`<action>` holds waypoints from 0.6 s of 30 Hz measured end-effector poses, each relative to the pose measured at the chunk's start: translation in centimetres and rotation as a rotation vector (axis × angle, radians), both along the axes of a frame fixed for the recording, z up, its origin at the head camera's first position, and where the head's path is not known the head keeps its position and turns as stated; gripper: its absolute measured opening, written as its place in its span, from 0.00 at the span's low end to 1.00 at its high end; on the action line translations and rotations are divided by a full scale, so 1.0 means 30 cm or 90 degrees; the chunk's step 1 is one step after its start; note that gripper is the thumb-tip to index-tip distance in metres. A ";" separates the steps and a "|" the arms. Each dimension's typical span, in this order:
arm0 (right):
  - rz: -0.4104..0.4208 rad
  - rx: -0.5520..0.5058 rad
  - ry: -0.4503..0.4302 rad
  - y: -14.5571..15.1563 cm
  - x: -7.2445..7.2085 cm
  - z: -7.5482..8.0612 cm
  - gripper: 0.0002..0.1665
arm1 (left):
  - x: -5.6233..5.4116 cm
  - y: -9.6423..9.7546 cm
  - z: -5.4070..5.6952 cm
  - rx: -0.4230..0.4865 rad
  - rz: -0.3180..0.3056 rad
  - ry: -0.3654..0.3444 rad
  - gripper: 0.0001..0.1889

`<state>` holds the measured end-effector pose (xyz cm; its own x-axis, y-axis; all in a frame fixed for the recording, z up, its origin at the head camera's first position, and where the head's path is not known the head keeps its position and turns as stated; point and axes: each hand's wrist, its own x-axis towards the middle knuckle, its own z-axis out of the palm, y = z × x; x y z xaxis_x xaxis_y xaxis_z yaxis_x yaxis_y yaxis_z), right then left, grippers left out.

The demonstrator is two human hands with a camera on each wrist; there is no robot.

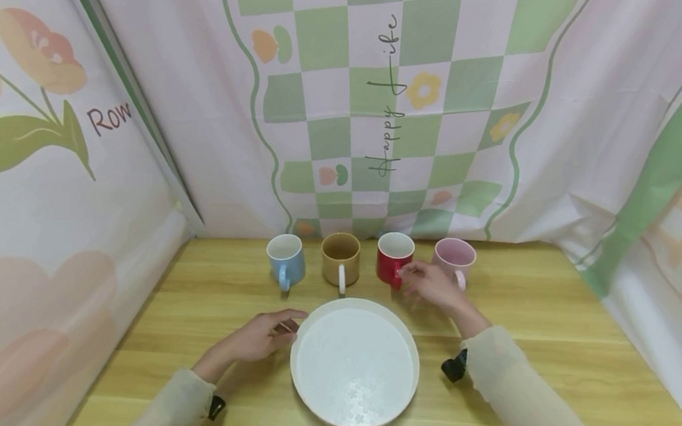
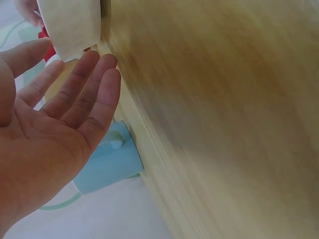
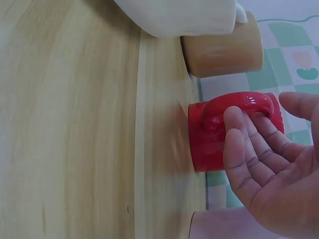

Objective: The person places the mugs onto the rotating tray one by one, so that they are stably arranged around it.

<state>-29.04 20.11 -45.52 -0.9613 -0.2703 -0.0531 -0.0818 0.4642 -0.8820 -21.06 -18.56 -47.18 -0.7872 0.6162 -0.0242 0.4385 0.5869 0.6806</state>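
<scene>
My right hand [image 1: 431, 285] is at the handle of a red mug [image 1: 389, 264]. In the right wrist view its loosely bent fingers [image 3: 244, 149] are right beside the red handle, while the thumb stands apart from it. My left hand [image 1: 264, 335] hovers by the left rim of a round white tray [image 1: 352, 415], fingers spread and nothing in the palm. Left of the red mug stand a brown mug [image 1: 338, 259] with a white handle and a light blue mug [image 1: 286, 259]. A pink mug [image 1: 454, 252] is partly hidden behind my right hand.
The four-sided mug row backs onto a hanging checked cloth [image 1: 373, 96] at the far edge of the wooden table [image 1: 537, 299]. Another printed cloth [image 1: 38, 218] hangs along the left side.
</scene>
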 end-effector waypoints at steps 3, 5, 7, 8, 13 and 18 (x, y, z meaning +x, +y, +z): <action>-0.010 0.010 -0.001 -0.011 -0.002 0.001 0.24 | 0.002 -0.001 0.001 0.001 -0.003 0.001 0.22; -0.018 0.015 -0.006 -0.018 -0.001 0.004 0.24 | 0.003 -0.001 0.003 0.001 -0.005 0.001 0.23; -0.025 0.020 -0.009 -0.025 -0.002 0.005 0.24 | 0.004 -0.002 0.005 0.001 -0.005 -0.001 0.23; -0.028 0.023 -0.010 -0.027 -0.003 0.005 0.25 | 0.004 -0.002 0.005 0.000 -0.004 -0.002 0.23; -0.045 0.031 -0.014 -0.037 -0.007 0.001 0.24 | 0.006 -0.002 0.004 -0.005 0.006 -0.013 0.23; -0.059 0.040 -0.011 -0.043 -0.011 -0.003 0.23 | 0.008 -0.002 0.004 -0.002 0.009 -0.017 0.23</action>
